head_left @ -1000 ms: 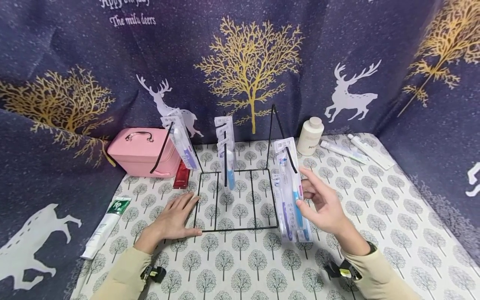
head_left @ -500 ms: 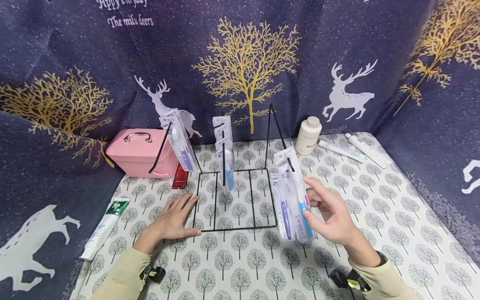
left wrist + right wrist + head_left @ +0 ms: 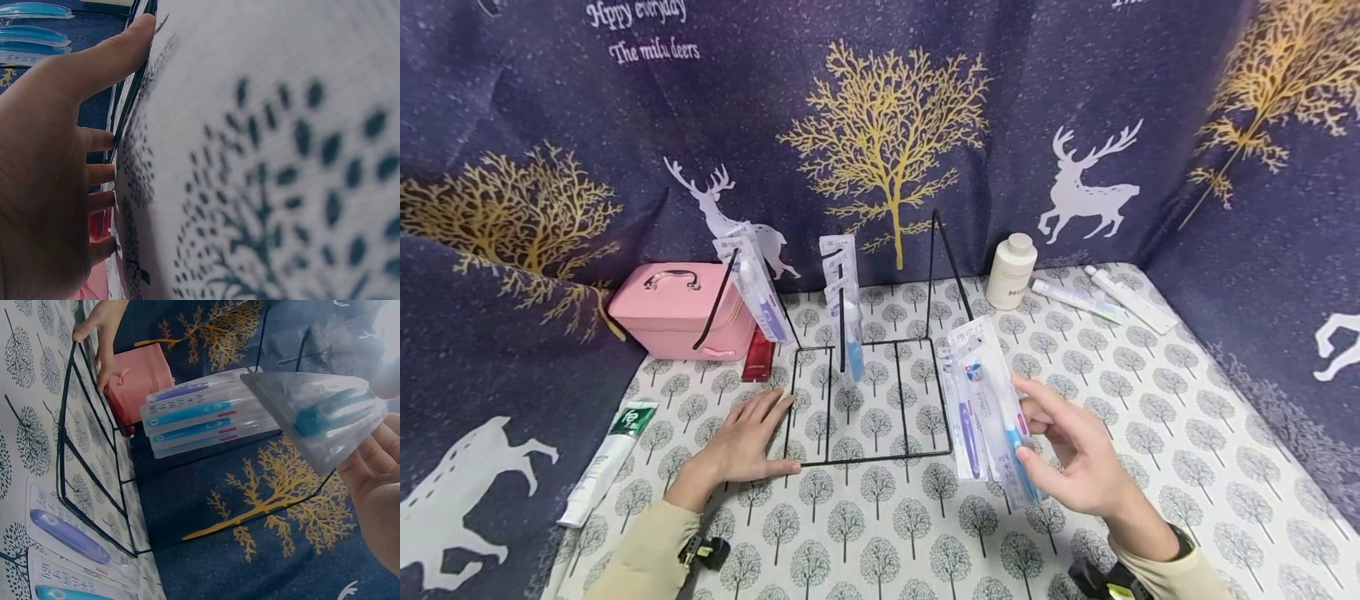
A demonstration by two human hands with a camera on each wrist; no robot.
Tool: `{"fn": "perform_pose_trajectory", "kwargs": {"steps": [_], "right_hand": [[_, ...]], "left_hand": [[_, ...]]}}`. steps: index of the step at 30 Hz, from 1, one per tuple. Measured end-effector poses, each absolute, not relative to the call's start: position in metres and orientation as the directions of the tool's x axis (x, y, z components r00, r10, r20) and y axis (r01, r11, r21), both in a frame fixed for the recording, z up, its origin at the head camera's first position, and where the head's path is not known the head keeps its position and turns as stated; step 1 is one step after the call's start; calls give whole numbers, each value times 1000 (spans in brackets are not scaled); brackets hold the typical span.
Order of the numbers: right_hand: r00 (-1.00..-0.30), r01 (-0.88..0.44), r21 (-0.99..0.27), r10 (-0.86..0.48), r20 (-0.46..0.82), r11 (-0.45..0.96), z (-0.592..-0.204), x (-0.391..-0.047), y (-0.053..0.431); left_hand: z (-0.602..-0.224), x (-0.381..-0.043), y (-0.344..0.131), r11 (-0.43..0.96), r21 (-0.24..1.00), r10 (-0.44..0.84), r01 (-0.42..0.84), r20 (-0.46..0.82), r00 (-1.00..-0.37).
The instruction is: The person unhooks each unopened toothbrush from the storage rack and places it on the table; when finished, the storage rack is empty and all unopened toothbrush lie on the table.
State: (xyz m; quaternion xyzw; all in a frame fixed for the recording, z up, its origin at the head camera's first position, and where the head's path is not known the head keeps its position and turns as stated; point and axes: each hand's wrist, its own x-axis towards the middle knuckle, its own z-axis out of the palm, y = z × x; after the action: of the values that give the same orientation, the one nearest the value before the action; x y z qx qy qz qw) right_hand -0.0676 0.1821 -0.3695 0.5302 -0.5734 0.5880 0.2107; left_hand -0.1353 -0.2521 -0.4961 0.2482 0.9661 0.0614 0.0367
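My right hand [image 3: 1078,454] pinches a packaged blue toothbrush [image 3: 1000,387] by its side, just in front of the right hook of the black wire rack [image 3: 880,458]. In the right wrist view this clear package [image 3: 340,412] tilts close to the camera. Below it, a packaged purple toothbrush [image 3: 967,437] lies on the table beside another blue one [image 3: 69,594]. My left hand [image 3: 737,442] rests spread on the table, fingertips and thumb at the rack's left base wire. Packaged toothbrushes [image 3: 842,292] hang on the middle hook, and others [image 3: 756,287] on the left hook.
A pink case [image 3: 673,312] stands behind left, with a red packet [image 3: 758,354] by it. A green-and-white tube [image 3: 610,462] lies at left. A white bottle [image 3: 1011,273] and two pale tubes [image 3: 1078,302] are at back right.
My right hand has drawn the blue toothbrush package toward me and slightly right. The hook's tip, earlier visible through the package top, no longer shows in front of it. My left hand stays put.
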Motion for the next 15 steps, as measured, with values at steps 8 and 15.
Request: {"fn": "perform_pose_trajectory", "kwargs": {"steps": [8, 15], "right_hand": [[-310, -851, -411, -317, 896, -328, -387, -70, 192], [-439, -773, -492, -223, 870, -400, -386, -71, 203]], "left_hand": [[-499, -134, -252, 859, 145, 496, 492, 6, -868], [-498, -135, -253, 867, 145, 487, 477, -37, -873]]}}
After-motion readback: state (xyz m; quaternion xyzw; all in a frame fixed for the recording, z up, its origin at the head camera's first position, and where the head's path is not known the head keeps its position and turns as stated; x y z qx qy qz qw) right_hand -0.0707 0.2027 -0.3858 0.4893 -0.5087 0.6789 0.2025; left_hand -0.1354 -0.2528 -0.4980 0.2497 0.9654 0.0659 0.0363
